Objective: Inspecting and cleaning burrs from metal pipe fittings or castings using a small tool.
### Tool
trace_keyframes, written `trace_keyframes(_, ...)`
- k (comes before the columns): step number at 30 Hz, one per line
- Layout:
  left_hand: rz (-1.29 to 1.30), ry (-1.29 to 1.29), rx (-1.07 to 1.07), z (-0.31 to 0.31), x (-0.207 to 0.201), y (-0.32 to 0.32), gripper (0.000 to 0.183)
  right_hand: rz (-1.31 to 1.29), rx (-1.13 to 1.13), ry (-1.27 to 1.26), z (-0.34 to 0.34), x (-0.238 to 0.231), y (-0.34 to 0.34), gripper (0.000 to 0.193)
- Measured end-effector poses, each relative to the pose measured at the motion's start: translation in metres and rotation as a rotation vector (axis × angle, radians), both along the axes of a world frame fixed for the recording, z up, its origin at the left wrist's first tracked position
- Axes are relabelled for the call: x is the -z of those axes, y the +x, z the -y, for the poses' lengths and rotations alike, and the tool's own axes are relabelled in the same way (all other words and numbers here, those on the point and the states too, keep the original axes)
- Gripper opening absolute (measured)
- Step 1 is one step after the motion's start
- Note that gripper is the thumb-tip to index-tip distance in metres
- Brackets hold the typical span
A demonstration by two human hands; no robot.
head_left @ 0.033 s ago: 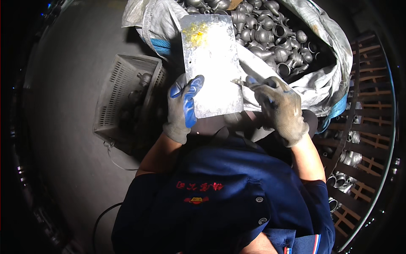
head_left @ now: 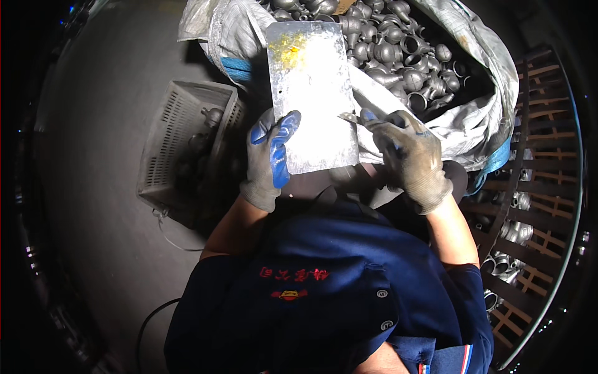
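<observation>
A flat, rectangular metal plate (head_left: 314, 81) with a yellow smear near its far left corner is held up in front of me, its middle washed out by glare. My left hand (head_left: 271, 146), in a grey glove with blue coating, is closed on the plate's lower left edge, thumb over the face. At the right edge my gloved right hand (head_left: 405, 146) pinches a small thin tool (head_left: 349, 117) with a metal tip. That tip lies over the plate's face; I cannot tell whether it touches. Most of the tool is hidden in the fingers.
Beyond the plate, a large white woven sack (head_left: 486, 68) holds many grey metal castings (head_left: 389, 50). A grey slotted plastic crate (head_left: 163, 128) with a few castings stands on the floor at left. A curved slatted rack (head_left: 529, 193) with more metal parts runs along the right.
My right hand and the small tool have shifted very slightly left and away from me. The left hand and plate look unmoved.
</observation>
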State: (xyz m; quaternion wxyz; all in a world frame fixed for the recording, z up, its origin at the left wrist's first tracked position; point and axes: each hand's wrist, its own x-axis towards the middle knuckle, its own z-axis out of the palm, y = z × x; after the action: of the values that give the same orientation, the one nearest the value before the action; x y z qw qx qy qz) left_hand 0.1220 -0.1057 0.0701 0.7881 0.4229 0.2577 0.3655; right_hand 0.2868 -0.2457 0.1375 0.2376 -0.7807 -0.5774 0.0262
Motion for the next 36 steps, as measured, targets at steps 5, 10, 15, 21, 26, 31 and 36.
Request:
trace_keyframes(5, -0.020, 0.015, -0.021, 0.003, -0.004, 0.001, 0.023, 0.037, -0.139, -0.010, 0.003, -0.001, 0.002, 0.024)
trace_keyframes(10, 0.068, -0.078, -0.027, 0.004, -0.002, 0.003, 0.018, 0.017, -0.078, 0.007, 0.001, -0.001, 0.000, 0.027)
trace_keyframes(15, -0.035, 0.055, -0.030, 0.002, 0.001, 0.001, 0.027, -0.075, -0.078, -0.011, 0.007, -0.004, 0.001, 0.021)
trace_keyframes(21, 0.061, -0.078, -0.003, 0.005, -0.001, 0.002, 0.020, 0.022, -0.084, -0.024, 0.003, 0.007, 0.002, 0.018)
trace_keyframes(26, 0.032, -0.085, -0.021, 0.002, -0.001, 0.000, 0.021, 0.010, -0.063, -0.132, 0.011, -0.001, 0.008, 0.032)
trace_keyframes(31, 0.033, -0.057, -0.032, 0.001, 0.001, -0.001, 0.021, -0.080, -0.054, -0.050, 0.008, -0.002, 0.007, 0.036)
trace_keyframes(36, 0.032, -0.033, -0.039, 0.000, 0.002, -0.001, 0.019, -0.055, -0.126, -0.117, 0.007, -0.003, 0.003, 0.039)
